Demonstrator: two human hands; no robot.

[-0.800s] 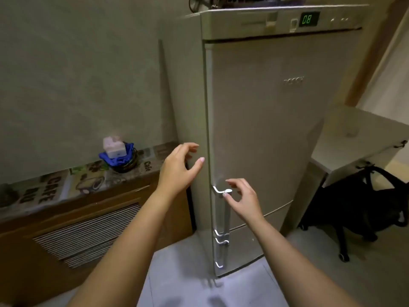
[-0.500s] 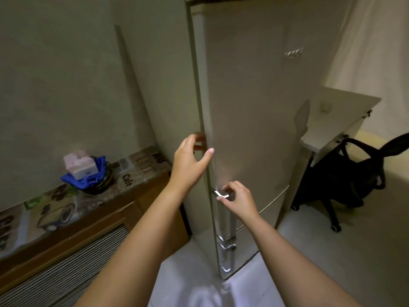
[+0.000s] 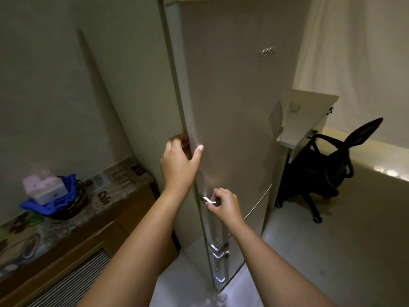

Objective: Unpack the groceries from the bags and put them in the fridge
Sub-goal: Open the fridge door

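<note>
Both hands now gripping fridge door

Matt brushed-metal fridge door under the left hand, glossy chrome handle in the right hand, wooden cabinet left of both, blue cloth

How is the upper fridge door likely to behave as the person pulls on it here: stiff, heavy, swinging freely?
The upper fridge door is a tall rigid panel, so it should swing as one piece without flexing. Both the left hand at its edge and the right hand on the handle are engaged, which hints at some seal resistance. Likely heavyish.
</note>
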